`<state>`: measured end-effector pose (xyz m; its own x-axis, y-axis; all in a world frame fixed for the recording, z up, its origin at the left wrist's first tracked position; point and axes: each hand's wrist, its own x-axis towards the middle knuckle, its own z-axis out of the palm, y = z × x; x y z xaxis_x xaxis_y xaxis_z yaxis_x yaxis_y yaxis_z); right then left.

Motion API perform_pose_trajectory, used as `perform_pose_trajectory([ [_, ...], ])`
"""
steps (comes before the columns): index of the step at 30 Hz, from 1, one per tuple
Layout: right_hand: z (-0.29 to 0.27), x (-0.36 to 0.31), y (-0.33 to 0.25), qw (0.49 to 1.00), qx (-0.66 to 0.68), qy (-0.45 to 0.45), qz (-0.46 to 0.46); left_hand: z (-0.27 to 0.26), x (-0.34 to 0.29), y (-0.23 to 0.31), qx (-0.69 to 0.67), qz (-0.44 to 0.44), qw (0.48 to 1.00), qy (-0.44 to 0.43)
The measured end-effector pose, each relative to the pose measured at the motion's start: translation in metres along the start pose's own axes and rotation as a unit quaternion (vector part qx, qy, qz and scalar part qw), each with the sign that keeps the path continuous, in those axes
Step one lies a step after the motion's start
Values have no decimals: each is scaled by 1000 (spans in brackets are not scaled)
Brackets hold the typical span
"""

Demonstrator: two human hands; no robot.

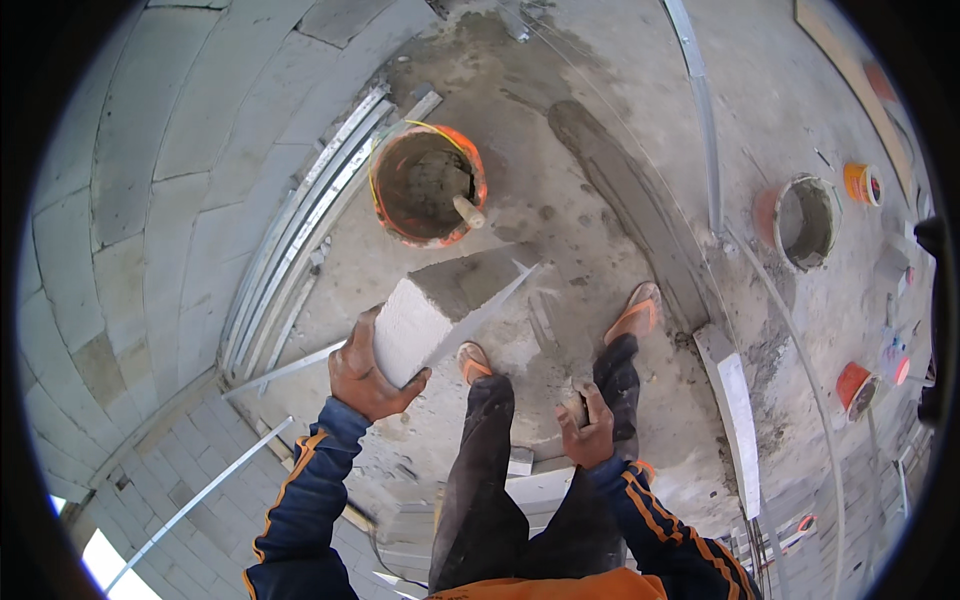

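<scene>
My left hand [372,372] grips one end of a pale lightweight concrete block [415,330], fingers on its side and thumb along its lower edge. Dark grey mortar [470,278] coats the block's upper long face. Closed in front of my right leg, my right hand [588,428] is wrapped round a small greyish-brown thing [574,402] like a handle; its kind is not clear. Beyond the block stands an orange bucket [478,160] with grey mortar in it. A wooden handle [468,211] leans out over its near rim.
Metal profiles [300,235] lie along the block wall [150,180] at left. A mortar strip [625,195] runs along the floor toward a white block [738,420] set at right. A second bucket [806,222], a small orange tub [862,184] and a red bucket [853,388] stand farther right.
</scene>
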<state>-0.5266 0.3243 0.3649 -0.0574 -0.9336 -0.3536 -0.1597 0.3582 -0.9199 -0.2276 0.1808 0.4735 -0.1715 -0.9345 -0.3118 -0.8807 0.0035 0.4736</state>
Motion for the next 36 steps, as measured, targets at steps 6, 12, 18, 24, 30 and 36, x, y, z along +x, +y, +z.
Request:
perform_pose_trajectory([
  [6,13,115,30,835,420,-197,295,5,6,1,19,17,1000,-17],
  [12,-20,61,51,749,408,-294,432,2,5,0,32,24,999,-30],
  [18,-29,-6,31,883,221,-229,345,-4,19,-1,60,45,997,-13],
  [24,-68,91,54,866,296,-227,332,-10,26,-6,15,34,998,-52],
  [30,-54,130,37,756,330,-372,426,-7,16,-11,30,50,997,-43],
  [36,-52,131,-29,872,117,-469,80,-1,10,-9,21,41,997,-55],
])
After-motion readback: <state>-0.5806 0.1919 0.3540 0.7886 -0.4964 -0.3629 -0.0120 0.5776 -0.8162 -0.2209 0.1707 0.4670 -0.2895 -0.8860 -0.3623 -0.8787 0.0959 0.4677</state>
